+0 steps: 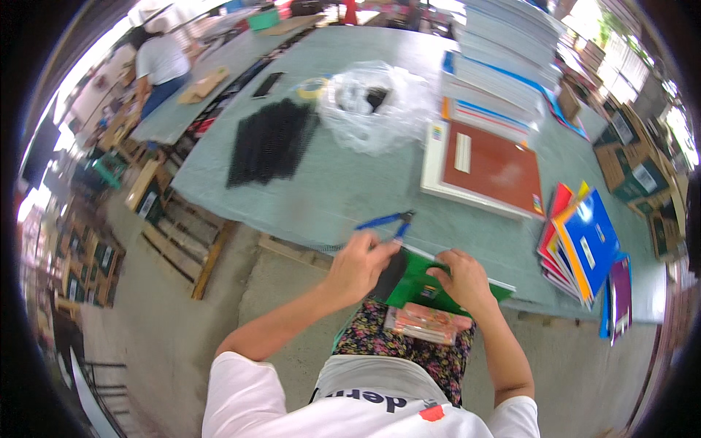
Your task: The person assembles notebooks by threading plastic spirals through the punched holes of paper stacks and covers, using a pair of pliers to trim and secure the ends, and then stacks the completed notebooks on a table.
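Note:
A green-covered notebook [416,279] with a black strip along its left end rests over the table's near edge, above my lap. My right hand [467,281] grips its right part, thumb on the cover and fingers over the far edge. At the notebook's left end, my left hand [360,267] has its fingers pinched together; what is between them is hidden. Pliers with blue handles [380,220] lie just beyond the left hand, the handles spread toward it. On my lap, below the notebook, lies a bundle of pinkish-orange strips in clear wrapping [427,323].
Black spiral coils [274,140] lie on the green table [350,190] beside a white plastic bag [376,109], tape roll [312,88] and phone [268,85]. Brown-covered books [489,168] and a tall stack [504,58] stand right, near fanned notebooks [584,241]. Another person [161,62] works far left.

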{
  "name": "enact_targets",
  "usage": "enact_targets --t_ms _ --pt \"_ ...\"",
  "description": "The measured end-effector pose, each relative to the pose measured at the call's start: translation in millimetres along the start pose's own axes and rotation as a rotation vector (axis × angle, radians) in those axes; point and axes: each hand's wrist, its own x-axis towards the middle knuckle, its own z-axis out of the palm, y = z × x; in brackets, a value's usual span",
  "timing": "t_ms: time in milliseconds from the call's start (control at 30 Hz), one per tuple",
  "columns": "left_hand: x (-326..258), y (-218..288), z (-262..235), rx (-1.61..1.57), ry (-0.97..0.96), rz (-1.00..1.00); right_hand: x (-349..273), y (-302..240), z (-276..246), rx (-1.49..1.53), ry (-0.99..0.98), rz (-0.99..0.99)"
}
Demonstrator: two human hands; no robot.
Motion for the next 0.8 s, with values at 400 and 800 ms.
enact_targets --t_ms 400,800 --pt "4.1 28.8 16.4 -0.078 0.235 0.134 -50.7 33.8 5.6 -0.094 0.347 0.049" --pt "0.3 18.0 26.5 0.024 -0.075 0.24 -39.5 19.5 17.6 -0.125 0.381 -0.014"
